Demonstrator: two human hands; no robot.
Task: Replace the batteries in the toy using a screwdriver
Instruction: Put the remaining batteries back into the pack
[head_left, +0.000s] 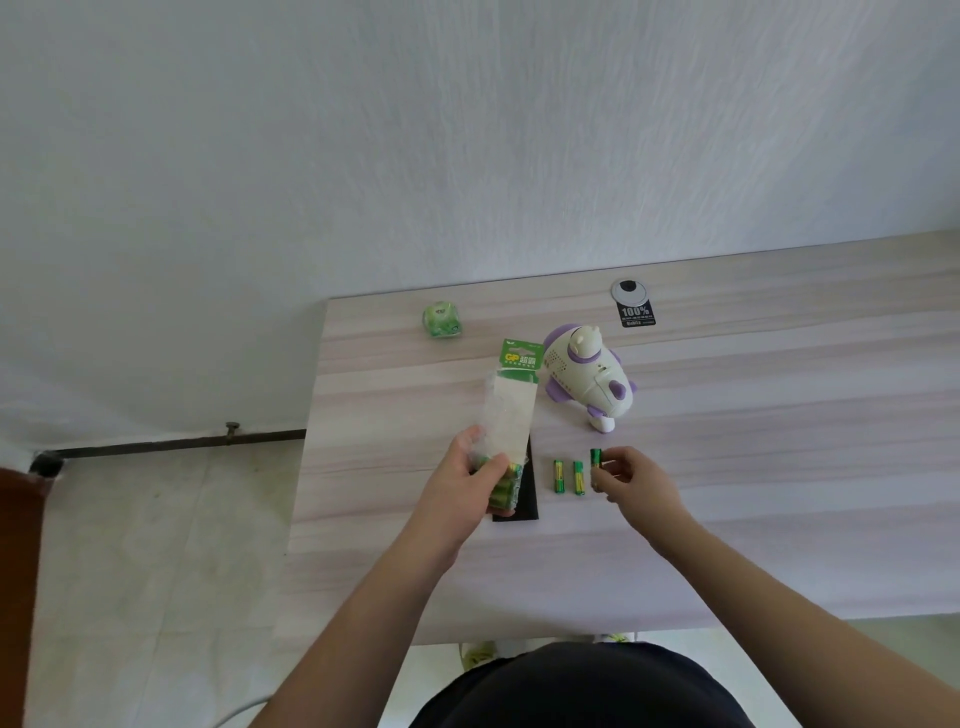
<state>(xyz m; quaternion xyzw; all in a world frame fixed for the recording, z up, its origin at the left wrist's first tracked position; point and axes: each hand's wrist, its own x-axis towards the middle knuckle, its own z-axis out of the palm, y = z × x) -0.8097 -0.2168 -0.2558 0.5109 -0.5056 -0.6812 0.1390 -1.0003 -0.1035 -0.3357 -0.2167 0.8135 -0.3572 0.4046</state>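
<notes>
A white and purple toy (587, 382) stands on the pale wooden table (727, 415). My left hand (467, 473) grips a long clear battery pack (511, 415) with a green header card and several green batteries at its lower end. Two green and yellow batteries (558, 476) (578, 477) lie side by side on the table in front of the toy. Just right of them, my right hand (631, 475) pinches a third green battery (596, 458) close to the tabletop. No screwdriver is plainly visible.
A flat black object (524, 499) lies under the battery pack. A small green packet (441, 322) sits at the table's far left. A round grey cable grommet (630, 291) and a black sticker (638, 315) are at the back. The table's left edge drops to the floor.
</notes>
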